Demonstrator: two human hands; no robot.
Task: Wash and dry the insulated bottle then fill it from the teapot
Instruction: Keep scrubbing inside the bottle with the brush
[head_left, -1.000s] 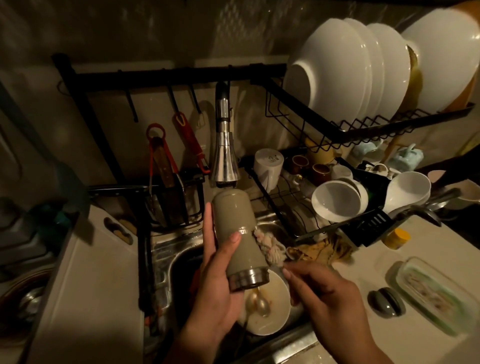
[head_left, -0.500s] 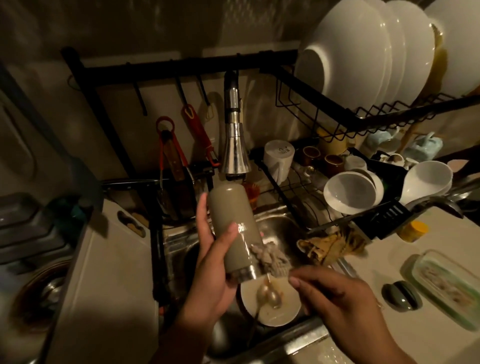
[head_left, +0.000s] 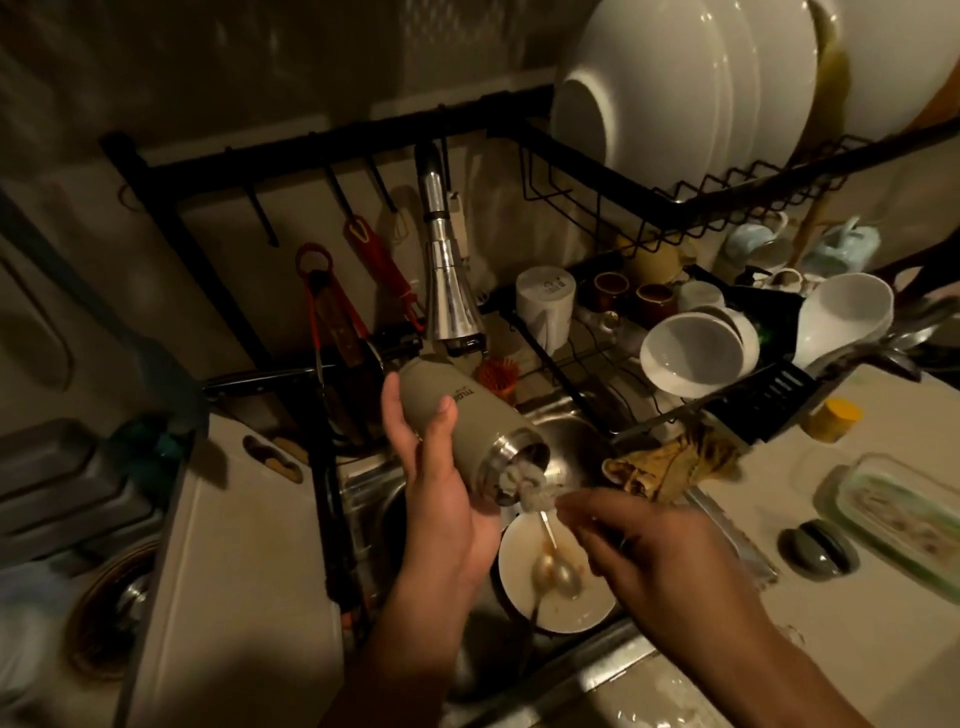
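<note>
Bottle (head_left: 457, 431), olive-grey w/ steel mouth, sits tilted over sink (head_left: 561, 431), just below faucet (head_left: 449, 306), mouth pointing down-right. Our L hand (head_left: 441, 499) wraps it, thumb across body, fingers curled behind. Our R hand (head_left: 660, 556), blurred, pinches fingertips together on whitish brush (head_left: 524, 483), head partly inside the mouth, above bowl (head_left: 587, 608) w/ spoon (head_left: 558, 574).

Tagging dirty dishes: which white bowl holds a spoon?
The white bowl in the sink, spoon lying in it; the rack bowls sit tipped, empty.
</note>
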